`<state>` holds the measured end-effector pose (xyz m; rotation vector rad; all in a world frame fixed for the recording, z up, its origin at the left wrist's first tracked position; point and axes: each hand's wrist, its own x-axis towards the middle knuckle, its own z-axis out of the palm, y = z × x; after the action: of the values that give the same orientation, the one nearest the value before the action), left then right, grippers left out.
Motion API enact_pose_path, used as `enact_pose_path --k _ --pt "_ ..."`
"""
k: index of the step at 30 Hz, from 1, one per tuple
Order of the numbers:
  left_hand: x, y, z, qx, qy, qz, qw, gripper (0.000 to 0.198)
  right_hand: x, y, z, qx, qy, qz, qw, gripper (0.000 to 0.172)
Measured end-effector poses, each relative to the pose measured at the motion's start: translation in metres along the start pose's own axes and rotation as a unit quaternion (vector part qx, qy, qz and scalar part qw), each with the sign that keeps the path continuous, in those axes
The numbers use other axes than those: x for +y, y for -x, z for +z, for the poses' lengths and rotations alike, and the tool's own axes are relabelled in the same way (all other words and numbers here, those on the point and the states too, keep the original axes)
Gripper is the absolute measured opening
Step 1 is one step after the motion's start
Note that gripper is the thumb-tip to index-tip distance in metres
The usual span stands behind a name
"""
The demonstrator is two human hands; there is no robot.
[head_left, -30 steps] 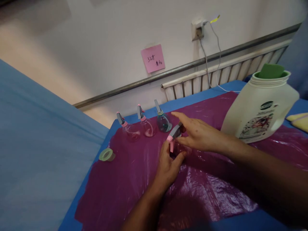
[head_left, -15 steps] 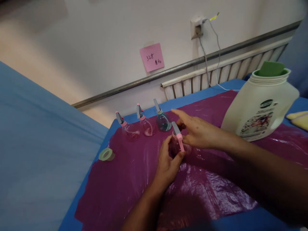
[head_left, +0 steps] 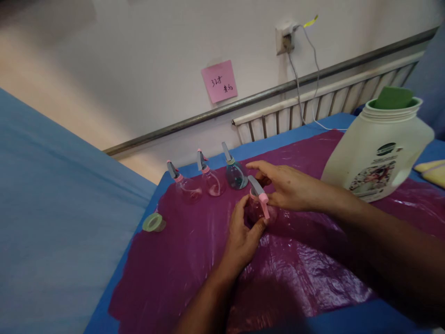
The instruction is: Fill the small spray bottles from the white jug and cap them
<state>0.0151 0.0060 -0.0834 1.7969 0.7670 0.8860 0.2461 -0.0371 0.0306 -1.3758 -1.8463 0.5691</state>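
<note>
My left hand (head_left: 243, 234) is wrapped round the body of a small clear spray bottle (head_left: 260, 209) with a pink collar and trigger and a grey nozzle, standing on the purple plastic sheet (head_left: 194, 260). My right hand (head_left: 285, 185) pinches the bottle's spray head from the right, its forefinger stretched out to the left above it. Behind them three like bottles stand in a row: two pink ones (head_left: 187, 188) (head_left: 211, 180) and a teal one (head_left: 235, 174).
A large white detergent jug (head_left: 377, 148) with a green insert in its open mouth stands at the right. A roll of green tape (head_left: 154, 223) lies at the sheet's left edge. Blue cloth (head_left: 62, 218) covers the left. A radiator and cabled wall socket stand behind.
The spray head, tilted on its side a second ago, now sits upright on the bottle with its pink trigger turned toward me. Both hands stay on the bottle.
</note>
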Motion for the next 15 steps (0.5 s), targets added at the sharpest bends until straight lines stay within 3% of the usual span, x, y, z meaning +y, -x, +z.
enact_pose_path --k 6,15 --pt "0.0002 0.0001 -0.0006 0.005 -0.009 0.001 1.0 0.07 0.0041 0.0051 -0.007 -0.031 -0.019 -0.033 0.999 0.09" --pt "0.0017 -0.0009 -0.0002 -0.009 -0.01 0.007 1.0 0.068 0.0017 -0.0011 0.0 -0.001 0.003 -0.022 1.0 0.077"
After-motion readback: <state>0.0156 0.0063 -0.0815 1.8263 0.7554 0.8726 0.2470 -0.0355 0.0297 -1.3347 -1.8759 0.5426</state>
